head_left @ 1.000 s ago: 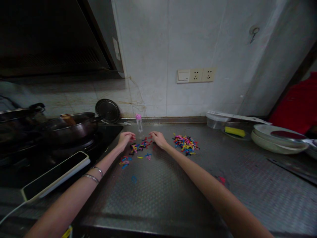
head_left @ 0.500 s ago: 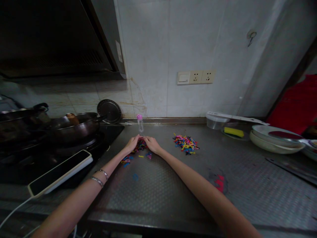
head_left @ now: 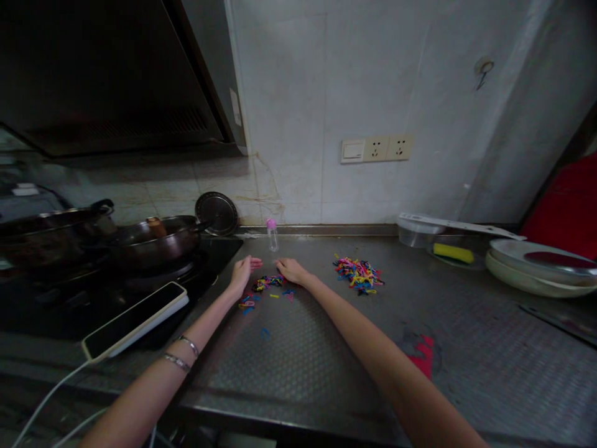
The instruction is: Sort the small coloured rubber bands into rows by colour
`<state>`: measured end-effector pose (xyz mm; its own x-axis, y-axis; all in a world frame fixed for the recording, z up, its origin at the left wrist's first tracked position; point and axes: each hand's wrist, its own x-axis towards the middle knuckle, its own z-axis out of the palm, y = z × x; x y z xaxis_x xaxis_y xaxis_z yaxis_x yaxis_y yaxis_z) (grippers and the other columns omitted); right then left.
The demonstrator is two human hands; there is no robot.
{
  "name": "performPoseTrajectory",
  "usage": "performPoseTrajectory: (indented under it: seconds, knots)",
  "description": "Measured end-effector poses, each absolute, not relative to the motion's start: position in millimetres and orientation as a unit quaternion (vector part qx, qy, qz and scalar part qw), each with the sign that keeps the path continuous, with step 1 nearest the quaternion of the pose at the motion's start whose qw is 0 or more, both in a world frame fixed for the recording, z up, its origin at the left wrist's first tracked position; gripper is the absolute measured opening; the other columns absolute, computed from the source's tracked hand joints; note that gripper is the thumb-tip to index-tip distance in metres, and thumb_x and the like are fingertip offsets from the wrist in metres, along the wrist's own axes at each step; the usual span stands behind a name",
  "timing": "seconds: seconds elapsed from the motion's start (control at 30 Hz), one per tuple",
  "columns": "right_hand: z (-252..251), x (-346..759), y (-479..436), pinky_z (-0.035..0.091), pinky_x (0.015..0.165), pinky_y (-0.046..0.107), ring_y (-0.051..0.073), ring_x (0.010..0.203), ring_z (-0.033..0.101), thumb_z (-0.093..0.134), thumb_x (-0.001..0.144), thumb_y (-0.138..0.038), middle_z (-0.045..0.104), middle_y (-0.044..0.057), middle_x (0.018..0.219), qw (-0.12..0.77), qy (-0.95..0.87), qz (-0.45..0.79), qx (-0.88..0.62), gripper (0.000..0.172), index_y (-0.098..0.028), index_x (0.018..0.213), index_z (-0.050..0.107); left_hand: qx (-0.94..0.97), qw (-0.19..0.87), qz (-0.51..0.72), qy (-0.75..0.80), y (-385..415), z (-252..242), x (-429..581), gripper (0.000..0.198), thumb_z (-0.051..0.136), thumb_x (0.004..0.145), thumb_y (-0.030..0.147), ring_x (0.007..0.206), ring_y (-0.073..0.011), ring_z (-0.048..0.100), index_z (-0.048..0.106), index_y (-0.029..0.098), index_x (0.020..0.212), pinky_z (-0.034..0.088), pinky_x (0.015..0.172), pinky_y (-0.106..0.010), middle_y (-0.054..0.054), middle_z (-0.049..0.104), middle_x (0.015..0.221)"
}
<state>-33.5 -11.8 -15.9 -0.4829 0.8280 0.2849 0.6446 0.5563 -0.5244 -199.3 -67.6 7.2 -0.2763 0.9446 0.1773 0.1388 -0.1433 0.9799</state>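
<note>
My left hand [head_left: 243,272] lies edge-on on the steel counter [head_left: 326,348], fingers stretched out and open, just left of a small heap of coloured elastic bands [head_left: 268,283]. My right hand [head_left: 291,270] rests on the other side of the same heap, fingers curved down onto the counter, nothing visibly held. A few loose bands [head_left: 246,304] lie nearer me. A small clear bottle with a pink cap [head_left: 272,235] stands upright just behind the hands. A second, bigger heap of bands [head_left: 358,275] lies to the right.
A phone on a cable [head_left: 135,318] lies on the black hob, with pans [head_left: 153,239] behind it. Right: a clear container [head_left: 415,229], yellow sponge [head_left: 453,252], stacked plates [head_left: 532,267], a knife [head_left: 559,318]. A red patch [head_left: 422,350] marks the counter.
My hands came together around the near heap of bands, then drew slightly apart; the left hand's fingers have straightened out. The view has shifted a little.
</note>
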Motion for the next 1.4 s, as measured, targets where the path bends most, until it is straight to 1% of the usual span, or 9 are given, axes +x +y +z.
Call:
performPoseTrajectory:
  seconds: [0.1, 0.27, 0.43, 0.63, 0.87, 0.93, 1.2, 1.3, 1.4]
  knots:
    - [-18, -36, -26, 0.039, 0.073, 0.024, 0.017, 0.081, 0.059, 0.028, 0.089, -0.038, 0.067, 0.011, 0.089, 0.249, -0.869, 0.164, -0.395, 0.044, -0.013, 0.083, 0.064, 0.467, 0.331, 0.584, 0.575, -74, 6, -205, 0.034, 0.038, 0.075, 0.031, 0.08, -0.0208, 0.062, 0.064, 0.011, 0.068, 0.043, 0.08, -0.033, -0.012, 0.068, 0.077]
    - [-17, -37, -53, 0.04, 0.081, 0.025, 0.017, 0.094, 0.057, 0.038, 0.085, -0.044, 0.063, 0.009, 0.104, 0.286, -0.899, 0.164, -0.288, 0.041, -0.014, 0.104, 0.06, 0.422, 0.366, 0.608, 0.565, -91, 5, -211, 0.034, 0.038, 0.074, 0.032, 0.085, -0.0204, 0.062, 0.065, 0.011, 0.074, 0.042, 0.083, -0.034, -0.012, 0.067, 0.086]
    - [-14, -30, -66, 0.037, 0.091, 0.026, 0.017, 0.104, 0.053, 0.038, 0.086, -0.042, 0.059, 0.011, 0.113, 0.33, -0.876, 0.177, -0.303, 0.044, -0.012, 0.111, 0.056, 0.388, 0.413, 0.621, 0.541, -112, 8, -213, 0.032, 0.04, 0.071, 0.03, 0.085, -0.0194, 0.062, 0.064, 0.01, 0.078, 0.043, 0.082, -0.033, -0.013, 0.067, 0.089]
    - [-13, -18, -59, 0.037, 0.09, 0.027, 0.017, 0.103, 0.053, 0.032, 0.089, -0.029, 0.06, 0.012, 0.111, 0.332, -0.836, 0.19, -0.393, 0.036, -0.011, 0.107, 0.057, 0.362, 0.371, 0.643, 0.563, -133, 4, -212, 0.021, 0.048, 0.066, 0.017, 0.082, -0.0179, 0.062, 0.065, 0.012, 0.077, 0.041, 0.086, -0.034, -0.009, 0.067, 0.086]
    - [-19, -32, -69, 0.04, 0.076, 0.025, 0.016, 0.081, 0.057, 0.026, 0.091, -0.028, 0.063, 0.009, 0.088, 0.324, -0.847, 0.197, -0.373, 0.036, -0.014, 0.088, 0.059, 0.271, 0.398, 0.693, 0.538, -131, -6, -187, 0.02, 0.045, 0.07, 0.017, 0.086, -0.019, 0.062, 0.063, 0.013, 0.077, 0.049, 0.069, -0.029, -0.01, 0.065, 0.09]
    - [-20, -36, -72, 0.039, 0.077, 0.025, 0.015, 0.084, 0.057, 0.026, 0.091, -0.029, 0.063, 0.008, 0.09, 0.337, -0.84, 0.216, -0.366, 0.035, -0.015, 0.09, 0.058, 0.254, 0.405, 0.701, 0.529, -127, -5, -177, 0.021, 0.043, 0.071, 0.017, 0.088, -0.0195, 0.061, 0.063, 0.014, 0.079, 0.049, 0.068, -0.029, -0.01, 0.065, 0.093]
    - [-23, -39, -75, 0.036, 0.092, 0.029, 0.017, 0.106, 0.051, 0.033, 0.088, -0.028, 0.058, 0.012, 0.113, 0.376, -0.808, 0.25, -0.378, 0.035, -0.013, 0.11, 0.055, 0.176, 0.466, 0.736, 0.459, -103, 8, -150, 0.022, 0.037, 0.074, 0.018, 0.087, -0.0162, 0.062, 0.058, 0.013, 0.075, 0.045, 0.084, -0.028, -0.012, 0.063, 0.09]
    - [-24, -34, -77, 0.034, 0.095, 0.031, 0.018, 0.111, 0.048, 0.04, 0.085, -0.033, 0.054, 0.014, 0.119, 0.371, -0.828, 0.216, -0.36, 0.041, -0.011, 0.117, 0.05, 0.162, 0.493, 0.734, 0.438, -100, 19, -155, 0.02, 0.036, 0.072, 0.016, 0.087, -0.0172, 0.062, 0.056, 0.012, 0.074, 0.046, 0.081, -0.028, -0.012, 0.062, 0.09]
    - [-25, -32, -79, 0.03, 0.099, 0.036, 0.024, 0.119, 0.039, 0.048, 0.076, -0.053, 0.045, 0.018, 0.127, 0.333, -0.854, 0.179, -0.358, 0.065, -0.009, 0.124, 0.044, 0.163, 0.472, 0.744, 0.444, -100, 32, -167, 0.02, 0.039, 0.061, 0.007, 0.087, -0.0163, 0.061, 0.054, 0.014, 0.072, 0.047, 0.077, -0.027, -0.009, 0.061, 0.089]
